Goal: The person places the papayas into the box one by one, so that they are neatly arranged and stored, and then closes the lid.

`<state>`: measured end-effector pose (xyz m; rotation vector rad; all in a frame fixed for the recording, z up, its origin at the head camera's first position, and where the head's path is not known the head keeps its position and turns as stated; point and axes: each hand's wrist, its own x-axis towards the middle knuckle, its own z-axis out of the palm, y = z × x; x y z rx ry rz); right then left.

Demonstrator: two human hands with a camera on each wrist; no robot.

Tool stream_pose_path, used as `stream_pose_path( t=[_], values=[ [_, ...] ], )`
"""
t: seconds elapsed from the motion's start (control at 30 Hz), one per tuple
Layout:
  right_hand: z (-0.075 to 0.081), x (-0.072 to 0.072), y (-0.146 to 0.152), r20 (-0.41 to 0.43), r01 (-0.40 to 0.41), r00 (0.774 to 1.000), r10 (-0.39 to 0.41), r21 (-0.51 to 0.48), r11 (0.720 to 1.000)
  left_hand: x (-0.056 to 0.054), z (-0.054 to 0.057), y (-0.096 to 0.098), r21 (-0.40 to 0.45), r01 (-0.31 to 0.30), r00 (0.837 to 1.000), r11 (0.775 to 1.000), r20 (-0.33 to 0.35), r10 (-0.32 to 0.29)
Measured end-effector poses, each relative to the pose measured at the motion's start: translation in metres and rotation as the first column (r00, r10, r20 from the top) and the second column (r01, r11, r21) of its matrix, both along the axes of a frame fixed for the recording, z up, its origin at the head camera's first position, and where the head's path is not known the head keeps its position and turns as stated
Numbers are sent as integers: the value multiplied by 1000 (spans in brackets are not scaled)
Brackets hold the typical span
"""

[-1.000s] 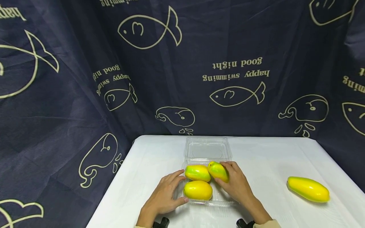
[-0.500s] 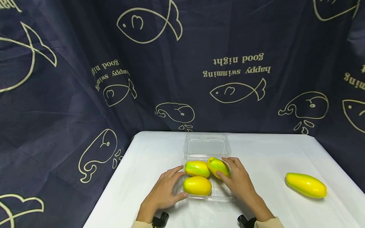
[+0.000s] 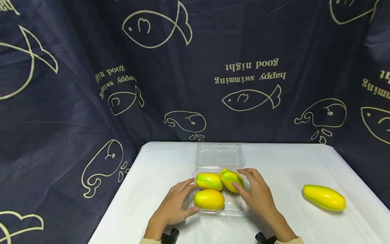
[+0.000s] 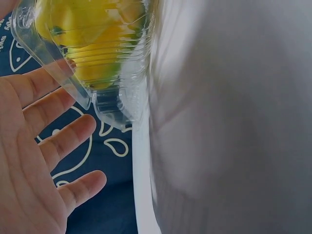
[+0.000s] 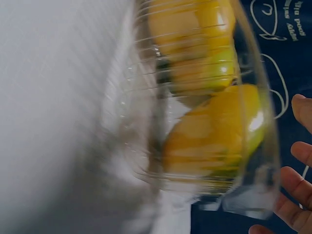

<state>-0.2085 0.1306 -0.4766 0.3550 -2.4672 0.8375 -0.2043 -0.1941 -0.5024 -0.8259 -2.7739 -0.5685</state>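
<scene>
Three yellow-green papayas lie in an opened clear plastic clamshell box (image 3: 234, 212): a rear left papaya (image 3: 209, 181), a front papaya (image 3: 209, 199) and a tilted rear right papaya (image 3: 231, 180). My left hand (image 3: 175, 205) is at the box's left side with fingers spread; in the left wrist view its upper fingers (image 4: 53, 105) lie against or just behind the box's rim. At the right side, my right hand (image 3: 259, 195) hovers around the tilted papaya, its thumb overlapping the fruit in the head view. The right wrist view shows loosely bent fingers (image 5: 295, 187) apart from that papaya.
Behind the box's tray, its clear lid (image 3: 219, 156) lies folded back on the white table (image 3: 274, 159). Another papaya (image 3: 324, 197) rests on the table at the right. Dark fish-patterned cloth (image 3: 195, 84) hangs behind and at the sides.
My right hand has loosened from the tilted papaya and shifted slightly right. That papaya stays in the box. The left hand has hardly moved; the head view has shifted a little.
</scene>
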Motion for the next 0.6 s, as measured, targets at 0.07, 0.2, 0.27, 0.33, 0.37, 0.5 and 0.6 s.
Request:
stream_pose_path(
  t=[0.07, 0.2, 0.27, 0.33, 0.37, 0.5, 0.6],
  values=[
    [4, 3, 2, -8, 6, 1000, -6, -10, 1000, 0, 0, 0, -2, -3, 1000, 1000, 5, 3],
    [12, 7, 10, -42, 34, 999, -35, -13, 999, 1, 0, 0, -7, 0, 1000, 1000, 4, 0],
    [16, 9, 15, -63, 52, 997, -53, -14, 999, 2, -1, 0, -6, 2, 1000, 1000, 5, -2],
    [20, 11, 20, -75, 71, 995, -72, -15, 997, 2, -1, 0, -3, 6, 1000, 1000, 3, -6],
    [22, 12, 23, -78, 78, 994, -80, -20, 997, 2, 0, 0, -2, 7, 1000, 1000, -2, -7],
    [26, 14, 35, -79, 109, 990, -113, -51, 993, 2, 0, 0, -2, 3, 1000, 1000, -6, -3],
    [25, 17, 48, -80, 138, 986, -144, -67, 988, 2, 0, 0, -5, 0, 1000, 1000, -1, 0]
  ],
)
